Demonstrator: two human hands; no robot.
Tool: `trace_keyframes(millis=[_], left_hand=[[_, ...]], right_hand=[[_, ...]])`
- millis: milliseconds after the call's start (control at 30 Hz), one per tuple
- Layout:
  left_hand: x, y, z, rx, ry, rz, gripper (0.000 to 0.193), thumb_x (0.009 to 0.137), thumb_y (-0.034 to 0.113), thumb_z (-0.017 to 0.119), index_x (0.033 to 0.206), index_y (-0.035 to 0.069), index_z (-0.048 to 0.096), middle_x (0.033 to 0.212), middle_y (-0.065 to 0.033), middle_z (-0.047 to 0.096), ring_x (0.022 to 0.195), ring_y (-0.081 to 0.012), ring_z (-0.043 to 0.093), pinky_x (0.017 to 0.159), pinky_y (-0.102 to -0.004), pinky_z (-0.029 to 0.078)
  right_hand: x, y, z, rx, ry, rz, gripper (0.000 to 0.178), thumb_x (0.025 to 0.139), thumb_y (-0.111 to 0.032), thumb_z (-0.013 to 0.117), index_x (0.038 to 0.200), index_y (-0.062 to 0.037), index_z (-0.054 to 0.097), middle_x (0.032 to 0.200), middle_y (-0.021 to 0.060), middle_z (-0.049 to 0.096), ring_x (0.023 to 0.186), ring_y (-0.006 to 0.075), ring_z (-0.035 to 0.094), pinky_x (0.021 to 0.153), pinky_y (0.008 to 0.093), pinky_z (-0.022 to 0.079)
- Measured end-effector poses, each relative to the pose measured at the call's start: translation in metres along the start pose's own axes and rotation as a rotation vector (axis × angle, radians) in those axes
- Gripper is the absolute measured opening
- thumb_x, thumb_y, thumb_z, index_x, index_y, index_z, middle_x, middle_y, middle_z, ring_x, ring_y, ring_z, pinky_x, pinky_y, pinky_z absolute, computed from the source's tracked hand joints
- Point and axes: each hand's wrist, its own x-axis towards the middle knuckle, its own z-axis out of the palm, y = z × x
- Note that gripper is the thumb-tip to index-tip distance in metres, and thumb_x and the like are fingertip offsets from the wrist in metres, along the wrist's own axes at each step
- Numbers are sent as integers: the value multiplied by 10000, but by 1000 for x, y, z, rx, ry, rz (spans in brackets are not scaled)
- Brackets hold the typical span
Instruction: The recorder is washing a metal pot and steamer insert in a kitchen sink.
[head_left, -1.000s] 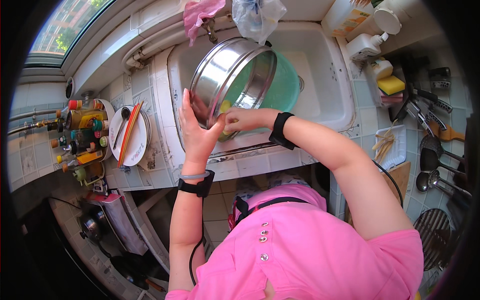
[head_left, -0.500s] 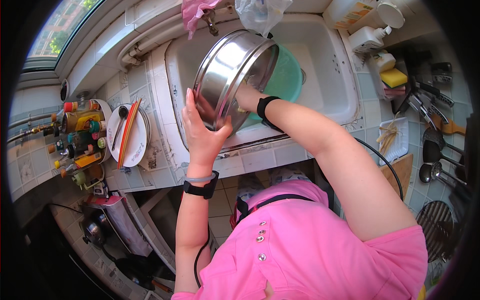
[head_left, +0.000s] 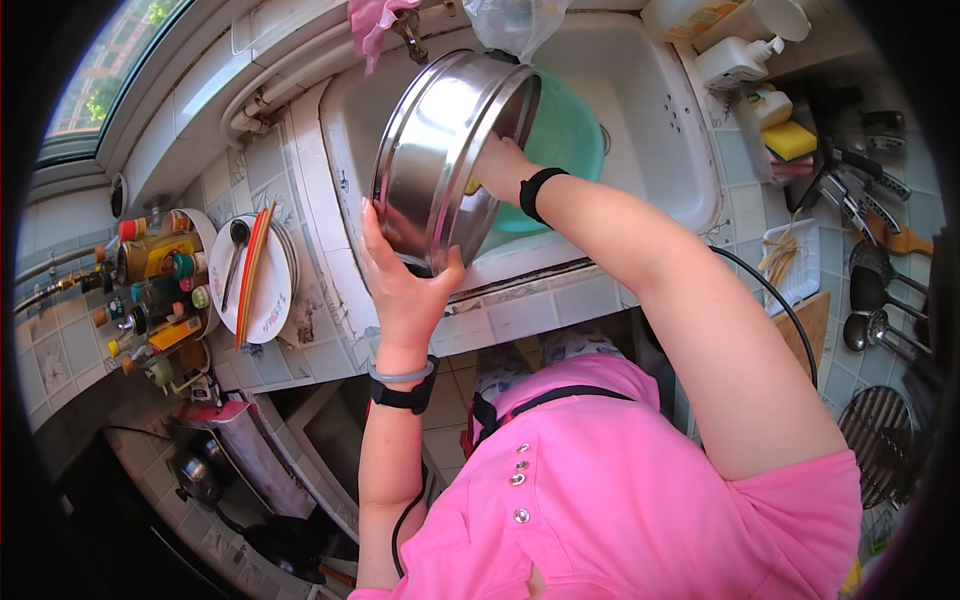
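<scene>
A shiny stainless-steel pot or steamer tier point(head_left: 425, 150) is tilted on its side over the sink, its open mouth facing right. My left hand point(head_left: 405, 290) grips its lower near part, thumb by the rim and fingers along the outside wall. Inside the mouth is my right hand point(head_left: 500, 165), bent at the wrist, fingers mostly hidden by the rim. A bit of something yellow point(head_left: 472, 187) shows at those fingers; I cannot tell what it is. Behind the pot, a light green basin point(head_left: 570, 150) sits in the white sink point(head_left: 665, 185), partly covered by my right wrist.
Above the pot are a tap point(head_left: 410, 40), a pink cloth point(head_left: 370, 35) and a clear plastic bag point(head_left: 520, 25). Stacked plates point(head_left: 285, 290) with chopsticks and several spice jars point(head_left: 160, 260) stand left. Right are a pump bottle point(head_left: 735, 65), a yellow sponge point(head_left: 790, 141) and hanging utensils.
The whole view has shifted slightly. My right hand has moved up and outward within the pot's mouth, showing more of its back. My left hand keeps its hold on the pot.
</scene>
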Motion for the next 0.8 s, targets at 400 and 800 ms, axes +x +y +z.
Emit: trace_keyframes(millis=[400,800], left_hand=[[3,8,-4,88,-19,93,996,645,150,788,1443,30,205,1264,-197,446,1089,-333,485,929,-396,416],[27,27,-14,170,-118,112,985,620,140,753,1443,40,222,1015,-158,473,908,-325,503,832,-415,440]], right_hand=[[-14,-26,30,555,-213,-138,251,784,-115,601,1007,-23,670,1087,157,610,1023,309,576,826,406,490],[-35,41,-28,123,-375,146,197,758,-168,619,889,-55,713,951,156,676,876,322,649,736,414,528]])
